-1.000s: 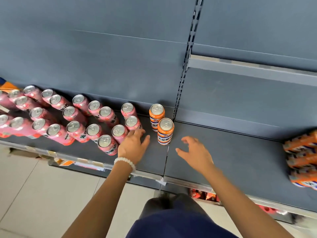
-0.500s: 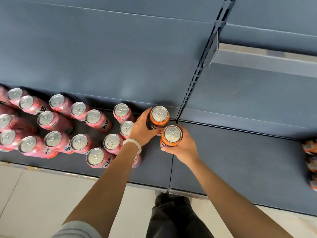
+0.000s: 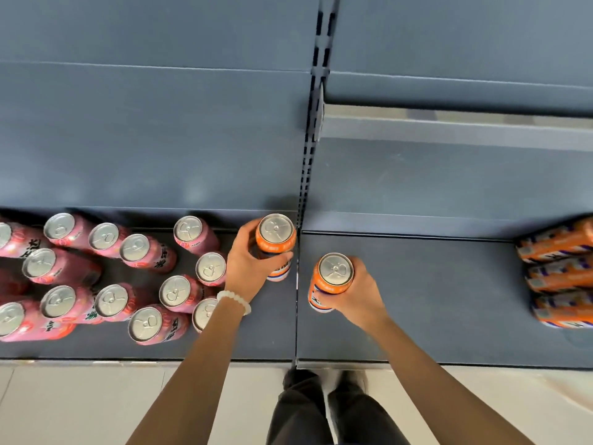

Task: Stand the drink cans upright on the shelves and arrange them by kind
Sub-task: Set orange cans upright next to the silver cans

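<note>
Two orange cans stand upright near the seam between two grey shelf boards. My left hand [image 3: 248,263] grips the rear orange can [image 3: 276,234] on the left board, just left of the seam. My right hand [image 3: 356,292] grips the front orange can [image 3: 333,274] on the right board [image 3: 433,300]. Several pink cans [image 3: 136,277] stand upright in loose rows on the left board [image 3: 266,332], the nearest ones touching my left wrist. At the far right, three orange cans [image 3: 560,274] lie on their sides, stacked front to back.
A slotted upright [image 3: 308,175] rises from the seam at the back. A higher shelf edge [image 3: 449,130] juts out above the right board. Bare board lies between my right hand and the lying cans. My legs and shoes [image 3: 321,406] stand on a pale tiled floor below.
Both hands, open and empty a second ago, have closed round the two orange cans. The front can has since shifted right across the seam onto the right board.
</note>
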